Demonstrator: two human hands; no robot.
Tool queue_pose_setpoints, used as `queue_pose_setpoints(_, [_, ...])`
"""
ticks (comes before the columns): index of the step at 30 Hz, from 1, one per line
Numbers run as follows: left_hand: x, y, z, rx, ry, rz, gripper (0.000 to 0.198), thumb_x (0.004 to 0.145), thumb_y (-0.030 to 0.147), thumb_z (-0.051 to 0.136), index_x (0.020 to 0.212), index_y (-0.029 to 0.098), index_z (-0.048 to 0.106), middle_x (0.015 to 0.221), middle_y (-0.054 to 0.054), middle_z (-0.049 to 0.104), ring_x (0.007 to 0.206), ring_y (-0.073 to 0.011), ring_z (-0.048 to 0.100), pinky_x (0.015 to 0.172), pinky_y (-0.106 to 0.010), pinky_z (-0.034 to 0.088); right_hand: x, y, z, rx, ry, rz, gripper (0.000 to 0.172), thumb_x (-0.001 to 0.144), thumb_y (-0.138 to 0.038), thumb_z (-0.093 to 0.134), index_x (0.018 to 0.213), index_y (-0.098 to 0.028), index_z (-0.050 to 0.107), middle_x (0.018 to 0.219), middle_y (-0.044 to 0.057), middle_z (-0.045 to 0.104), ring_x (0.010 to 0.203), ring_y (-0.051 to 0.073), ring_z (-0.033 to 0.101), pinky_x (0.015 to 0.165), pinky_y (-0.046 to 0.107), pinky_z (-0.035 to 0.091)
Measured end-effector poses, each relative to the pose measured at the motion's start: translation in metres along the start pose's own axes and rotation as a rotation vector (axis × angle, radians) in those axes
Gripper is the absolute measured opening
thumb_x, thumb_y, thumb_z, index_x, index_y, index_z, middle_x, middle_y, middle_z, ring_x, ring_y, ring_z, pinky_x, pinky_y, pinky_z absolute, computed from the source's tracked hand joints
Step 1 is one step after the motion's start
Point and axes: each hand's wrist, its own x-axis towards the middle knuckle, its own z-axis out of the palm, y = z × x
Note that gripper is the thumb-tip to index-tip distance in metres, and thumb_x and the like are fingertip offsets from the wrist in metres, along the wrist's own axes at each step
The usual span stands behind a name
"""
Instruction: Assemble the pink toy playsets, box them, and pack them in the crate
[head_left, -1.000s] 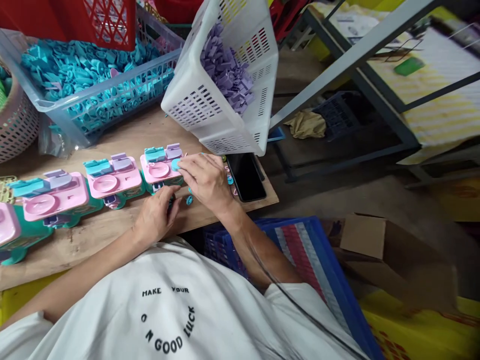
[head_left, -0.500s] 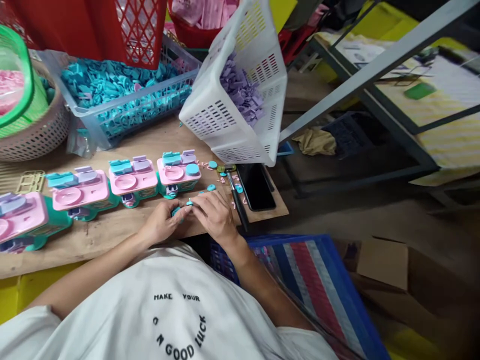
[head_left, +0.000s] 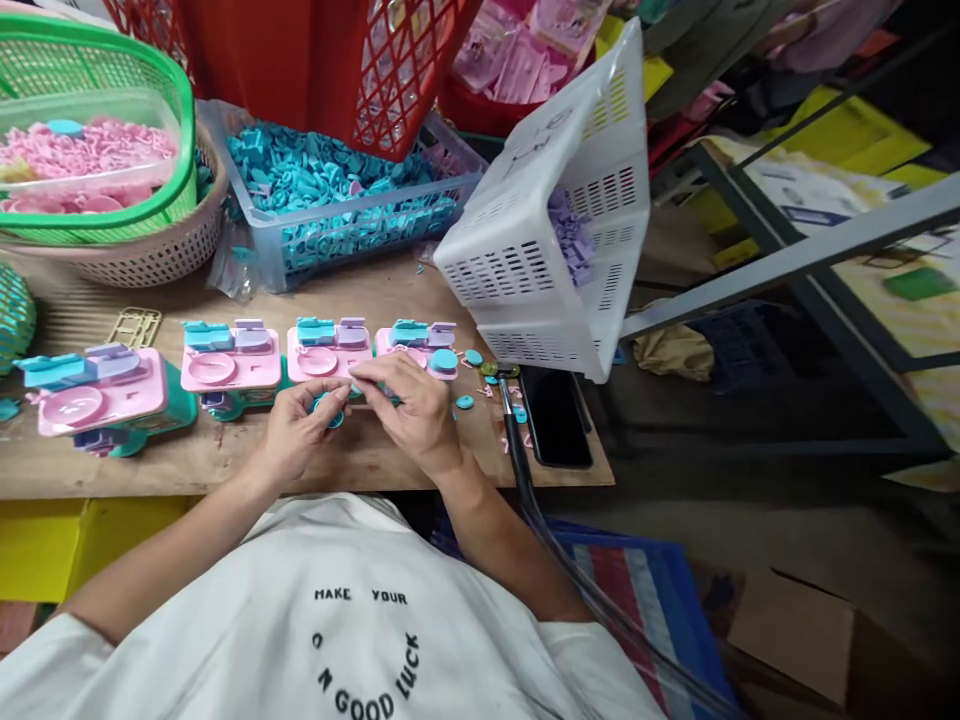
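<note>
My left hand [head_left: 301, 428] is closed round small round teal plastic pieces [head_left: 330, 408], partly hidden by its thumb and fingers. My right hand [head_left: 416, 412] pinches with its fingertips close to the left thumb; a bit of teal plastic shows there, its shape mostly covered. Just beyond both hands stands a row of several pink-and-teal toy units, among them a middle one [head_left: 330, 345] with a round pink basin. The rightmost toy [head_left: 382, 340] bears a teal disc [head_left: 443, 360] and is partly covered by my right hand.
Loose teal discs [head_left: 465, 402], a black-handled tool [head_left: 514, 440] and a phone [head_left: 555, 418] lie at the table's right end. Behind are a clear basket [head_left: 360, 225] of teal parts, a tilted white basket [head_left: 502, 270] with purple parts, a red basket [head_left: 285, 70] and a green basket [head_left: 176, 195].
The view has swung left, showing more of the green basket. Both hands have risen toward the toys, and my right hand now overlaps the rightmost one. The teal pieces stay in my left hand.
</note>
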Motion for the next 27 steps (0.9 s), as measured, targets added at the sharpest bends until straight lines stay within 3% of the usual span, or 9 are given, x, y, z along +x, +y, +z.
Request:
queue_pose_setpoints(3, [-0.003,0.000,-0.001,-0.036,-0.001,-0.004,0.049,0.065,0.056,0.085,0.084,0.012,0.073,0.065,0.001,0.057,0.053,-0.0052,0.040,0.043,-0.018,0.024,0.003,0.005,0.015,-0.093,0.081,0.093,0.018,0.101,-0.023,0.052,0.104,-0.022,0.070,0.096,0.007,0.076,0.091,0.019,0.069,0.086,0.035,0.056])
queue_pose_setpoints(7, [-0.003,0.000,-0.004,-0.038,0.004,-0.013,0.050,0.065,0.057,0.085,0.086,0.012,0.074,0.065,0.001,0.057,0.053,-0.0053,0.041,0.044,-0.018,0.025,0.001,0.013,0.030,-0.207,0.073,0.054,0.023,0.103,-0.021,0.048,0.104,-0.021,0.071,0.096,0.008,0.075,0.091,0.019,0.069,0.088,0.034,0.054])
queue_pose_setpoints(12, [-0.002,-0.004,-0.008,0.053,-0.043,-0.004,0.051,0.069,0.059,0.081,0.089,0.012,0.074,0.067,0.000,0.059,0.055,-0.0063,0.044,0.047,-0.018,0.030,-0.004,0.017,0.023,-0.356,0.067,0.082,0.022,0.103,-0.027,0.051,0.103,-0.020,0.072,0.095,0.009,0.074,0.091,0.021,0.064,0.087,0.037,0.051])
queue_pose_setpoints(18, [-0.001,-0.004,-0.008,0.058,-0.075,0.002,0.052,0.070,0.061,0.079,0.087,0.012,0.073,0.068,0.000,0.060,0.055,-0.0066,0.043,0.049,-0.019,0.033,0.002,0.020,0.018,-0.515,0.038,0.059,0.024,0.100,-0.033,0.057,0.086,-0.022,0.072,0.088,0.005,0.072,0.087,0.021,0.058,0.081,0.035,0.042])
queue_pose_setpoints(27, [-0.003,0.001,-0.011,-0.108,-0.195,-0.194,0.050,0.069,0.058,0.081,0.084,0.012,0.072,0.067,0.001,0.058,0.048,-0.0033,0.041,0.042,-0.017,0.024,0.003,0.019,0.022,-0.560,-0.011,0.065,0.023,0.101,-0.035,0.058,0.087,-0.024,0.072,0.088,0.000,0.074,0.087,0.019,0.057,0.083,0.036,0.029])
